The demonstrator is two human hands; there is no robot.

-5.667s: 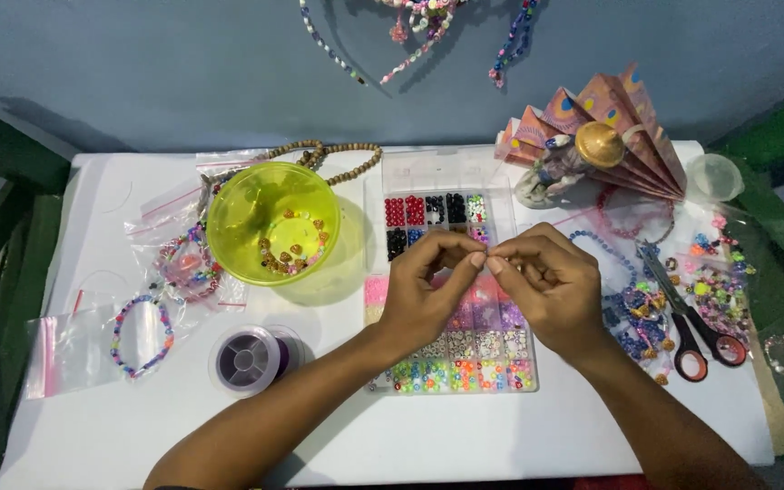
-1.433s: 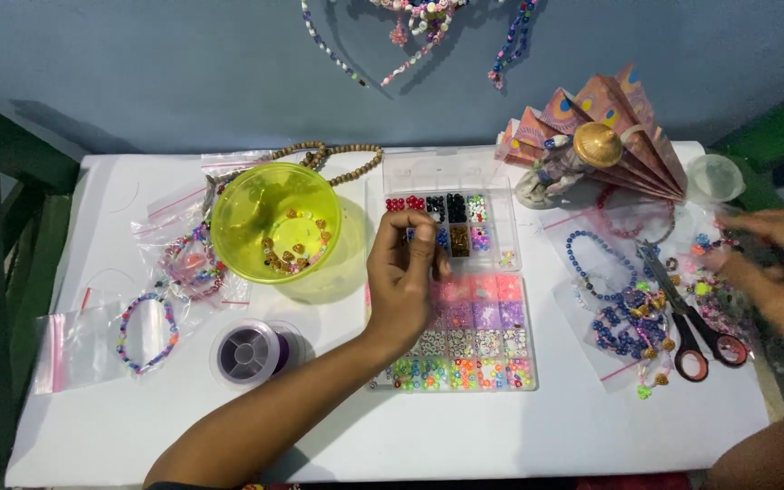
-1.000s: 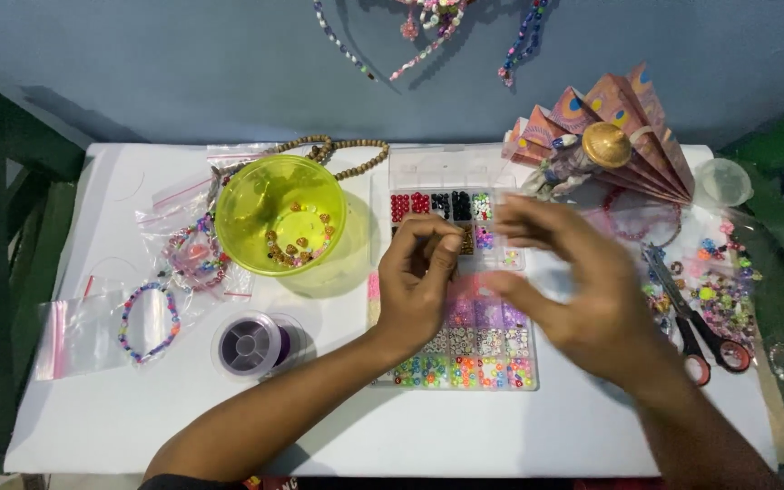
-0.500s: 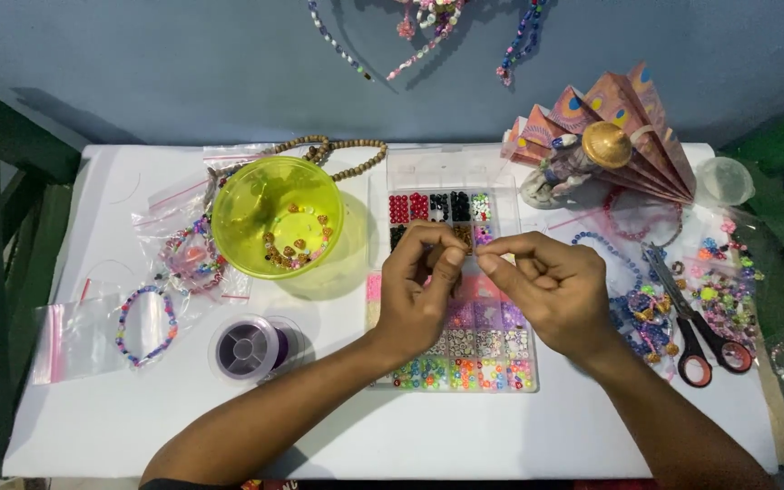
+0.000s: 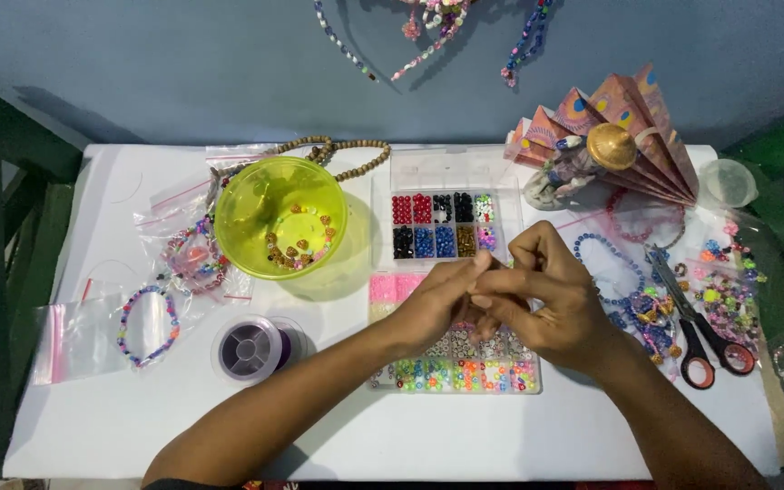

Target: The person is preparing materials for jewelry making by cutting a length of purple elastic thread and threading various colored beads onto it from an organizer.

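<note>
Both my left hand (image 5: 437,304) and right hand (image 5: 546,304) meet pinched over the clear compartmented plastic bead box (image 5: 451,363); what they pinch I cannot tell.

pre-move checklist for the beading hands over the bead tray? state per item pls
1. Both hands in view: left hand and right hand meet fingertip to fingertip above the bead tray. Ok.
2. What is pinched between the fingertips: too small to make out. Cannot tell.
3. Bead tray open and reachable: compartments show, directly under the hands. Ok.
4. Thread spool within reach: lies on the table just left of the left forearm. Ok.
5. Scissors at hand: lie shut to the right of the right hand, among loose beads. Ok.
6. Green bowl stable: sits upright, beads inside. Ok.
</note>
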